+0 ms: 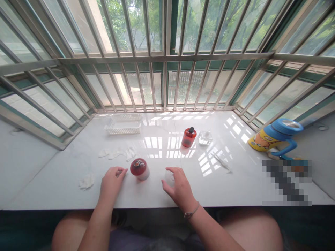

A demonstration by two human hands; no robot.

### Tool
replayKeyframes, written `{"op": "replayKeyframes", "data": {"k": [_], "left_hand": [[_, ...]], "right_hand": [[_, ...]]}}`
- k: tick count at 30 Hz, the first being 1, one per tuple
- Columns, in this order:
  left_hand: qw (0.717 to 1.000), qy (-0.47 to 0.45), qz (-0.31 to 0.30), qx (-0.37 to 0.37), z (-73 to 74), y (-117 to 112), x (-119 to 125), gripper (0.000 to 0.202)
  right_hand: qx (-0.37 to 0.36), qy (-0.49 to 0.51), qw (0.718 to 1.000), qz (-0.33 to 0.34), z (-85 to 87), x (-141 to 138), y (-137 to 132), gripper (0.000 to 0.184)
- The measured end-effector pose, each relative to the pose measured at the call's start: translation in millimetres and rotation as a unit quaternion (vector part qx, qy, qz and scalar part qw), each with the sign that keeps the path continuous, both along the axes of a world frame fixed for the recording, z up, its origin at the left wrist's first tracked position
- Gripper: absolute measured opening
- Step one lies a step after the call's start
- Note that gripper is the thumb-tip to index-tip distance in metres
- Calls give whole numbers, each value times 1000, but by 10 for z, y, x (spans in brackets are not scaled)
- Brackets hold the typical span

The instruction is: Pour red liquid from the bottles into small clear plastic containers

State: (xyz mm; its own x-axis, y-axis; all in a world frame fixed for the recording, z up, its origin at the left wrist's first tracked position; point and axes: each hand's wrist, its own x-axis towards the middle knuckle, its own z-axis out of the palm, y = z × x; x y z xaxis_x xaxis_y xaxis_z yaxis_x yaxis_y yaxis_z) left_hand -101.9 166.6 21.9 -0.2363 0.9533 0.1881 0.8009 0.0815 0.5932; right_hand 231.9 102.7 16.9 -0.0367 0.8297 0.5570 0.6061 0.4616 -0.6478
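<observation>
My left hand (112, 182) rests on the white counter (235, 181), fingers curled, fingertips pinched together just left of a small clear jar with red liquid (139, 169); what it pinches, if anything, I cannot make out. My right hand (178, 185) is curled over a small clear cup (169, 177) and grips it on the counter. A red bottle with a black cap (188, 137) stands farther back, beside a clear square dish (205, 137).
A white plastic basket (123, 127) sits at the back left. White cotton pieces (116, 153) and another wad (87, 181) lie left. A clear wrapper (222, 161) lies right. A blue-lidded yellow jug (274, 137) stands far right. Window bars enclose the counter.
</observation>
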Motion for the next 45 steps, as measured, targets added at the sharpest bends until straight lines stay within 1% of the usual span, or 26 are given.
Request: {"op": "replayKeyframes", "data": {"k": [3,5,6,8,10,11,12,13,14,15,16,17,18,20,21,22,25,27,29,32,34,37,39,41,43,45], "left_hand": [[998,11,3,60,23,-52,65,46],[994,-23,-9,104,74,-103,140,52],[991,-58,-31,119,103,-131,188,54],[977,-144,-99,119,157,-185,306,64],[960,-201,-167,102,203,-226,453,85],[955,-204,-190,105,223,-239,531,95],[953,-191,-205,115,239,-247,606,98],[954,-168,-213,131,252,-251,676,94],[955,-142,-216,147,261,-254,737,84],[956,-119,-214,160,265,-256,787,72],[958,-107,-206,167,266,-258,825,66],[961,-107,-192,168,262,-263,852,68],[964,-117,-176,163,256,-268,868,76],[968,-154,-139,141,243,-281,878,101],[970,-172,-121,123,240,-287,875,109],[972,-184,-104,99,239,-291,868,112],[981,-179,-62,33,251,-297,838,94],[985,-166,-47,16,263,-308,827,85],[986,-160,-44,17,272,-339,835,83],[986,-151,-55,36,279,-430,893,82],[985,-145,-67,60,299,-516,953,81],[982,-136,-100,87,395,-675,1055,79],[976,-126,-141,106,515,-799,1131,79],[966,-108,-197,130,664,-932,1222,81],[950,-90,-257,151,814,-1059,1333,85],[939,-87,-295,154,930,-1167,1452,86]], "right_hand": [[-1,4,1000,-4,8,1,-5,46],[-9,7,1000,-3,6,-1,-11,46],[-13,8,1000,-3,3,-1,-13,46],[-16,8,1000,-2,-8,-3,-13,46],[-13,6,1000,-4,-18,-5,-10,46],[-10,5,1000,-4,-22,-5,-9,46],[-8,3,1000,-5,-23,-5,-7,46],[-8,3,1000,-5,-22,-5,-6,46],[-8,2,1000,-5,-19,-6,-5,46],[-9,2,1000,-6,-14,-6,-5,46],[-9,3,1000,-6,-9,-6,-5,46],[-8,3,1000,-7,-4,-7,-4,47],[-5,3,1000,-8,0,-7,-3,47],[0,2,1000,-8,3,-9,0,47],[2,3,1000,-9,2,-10,1,47],[3,3,1000,-8,-1,-11,3,47],[5,5,1000,-8,-12,-9,5,47],[4,6,1000,-4,-10,-2,3,48],[-1,5,1000,5,6,12,-2,53],[-14,-7,1000,21,50,45,-17,70],[-13,-24,999,19,85,76,-45,80],[31,-47,998,5,154,131,-151,80],[79,-56,995,12,224,160,-274,77],[103,-51,992,42,314,166,-425,77],[86,-18,993,75,405,148,-580,78],[56,39,993,96,469,122,-715,74]]}}
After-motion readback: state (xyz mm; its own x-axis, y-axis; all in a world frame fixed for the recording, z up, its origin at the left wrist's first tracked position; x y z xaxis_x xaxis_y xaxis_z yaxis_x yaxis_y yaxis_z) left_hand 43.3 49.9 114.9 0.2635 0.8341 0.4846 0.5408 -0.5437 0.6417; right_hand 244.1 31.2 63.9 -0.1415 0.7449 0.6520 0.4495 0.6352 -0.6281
